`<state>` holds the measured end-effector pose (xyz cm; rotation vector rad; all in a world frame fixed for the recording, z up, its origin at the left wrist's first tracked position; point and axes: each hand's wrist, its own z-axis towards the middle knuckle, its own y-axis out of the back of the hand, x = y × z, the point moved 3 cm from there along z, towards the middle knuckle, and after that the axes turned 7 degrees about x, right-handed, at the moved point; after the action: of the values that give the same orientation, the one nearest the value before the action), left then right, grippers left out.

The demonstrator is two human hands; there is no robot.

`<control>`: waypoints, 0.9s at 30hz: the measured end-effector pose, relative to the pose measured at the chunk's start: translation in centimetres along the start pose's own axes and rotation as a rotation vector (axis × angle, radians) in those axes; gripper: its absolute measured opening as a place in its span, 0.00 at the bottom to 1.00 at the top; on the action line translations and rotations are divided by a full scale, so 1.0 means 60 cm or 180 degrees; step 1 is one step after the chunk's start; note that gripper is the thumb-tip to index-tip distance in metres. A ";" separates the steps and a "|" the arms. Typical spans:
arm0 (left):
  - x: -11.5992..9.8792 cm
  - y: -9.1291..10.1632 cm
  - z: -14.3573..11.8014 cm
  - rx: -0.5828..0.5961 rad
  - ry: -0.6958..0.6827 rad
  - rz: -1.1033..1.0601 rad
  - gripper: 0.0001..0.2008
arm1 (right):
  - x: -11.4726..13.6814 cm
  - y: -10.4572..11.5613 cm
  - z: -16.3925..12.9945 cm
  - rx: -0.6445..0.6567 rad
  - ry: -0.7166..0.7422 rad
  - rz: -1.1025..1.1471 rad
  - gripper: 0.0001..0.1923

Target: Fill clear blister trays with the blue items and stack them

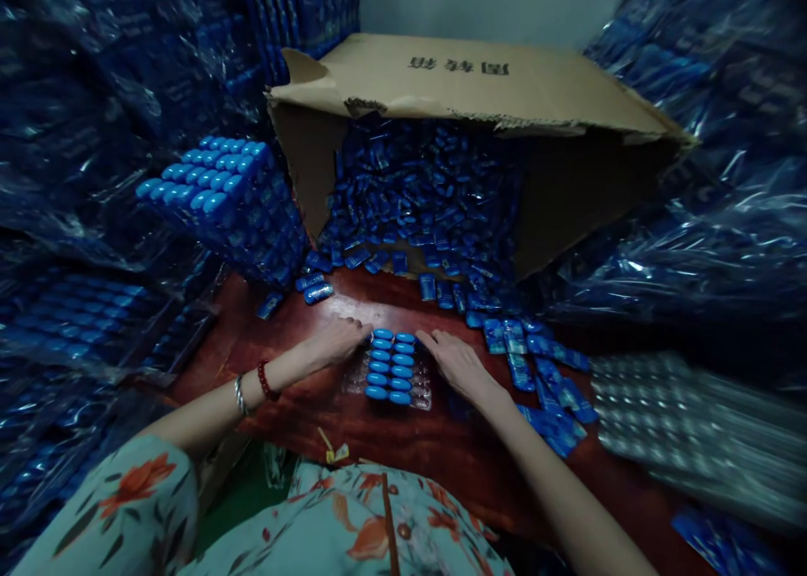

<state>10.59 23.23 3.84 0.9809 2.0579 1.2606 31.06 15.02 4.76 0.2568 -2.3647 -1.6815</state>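
I see blue packs [390,367] in two columns over clear tray [422,393], on table [283,412] between hands; columns run away from body. Left hand [344,338] nearer, at far-left pack, grip unclear; right hand [452,359] loosely extended, unloaded.

One left hand [345,339] at ten o'clock and one right hand [452,356] at three flank twelve blue pieces [402,372]; one cardboard box [466,88] stands at twelve, two bracelets [263,380] at nine.
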 end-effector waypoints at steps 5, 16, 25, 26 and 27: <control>-0.007 0.012 0.014 0.0153 0.0102 -0.0055 0.11 | 0.009 0.004 0.004 -0.0002 0.0019 -0.0028 0.29; 0.054 0.091 0.053 -0.0340 -0.0386 -0.1217 0.24 | -0.080 0.017 0.047 -0.0956 -0.0936 0.0879 0.20; -0.016 0.110 0.272 -0.0472 -0.0133 -0.1724 0.27 | -0.087 -0.010 0.125 -0.1014 -0.1507 0.0870 0.23; -0.009 0.104 0.274 -0.0456 -0.0170 -0.1759 0.26 | -0.093 -0.016 0.114 -0.1047 -0.1457 0.0961 0.23; -0.001 0.096 0.271 -0.0454 -0.0201 -0.1792 0.26 | -0.098 -0.025 0.098 -0.1066 -0.1407 0.1020 0.22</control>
<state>24.49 33.35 2.17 0.3294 1.9666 1.0356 35.06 21.48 1.01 -0.5747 -2.1775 -2.0804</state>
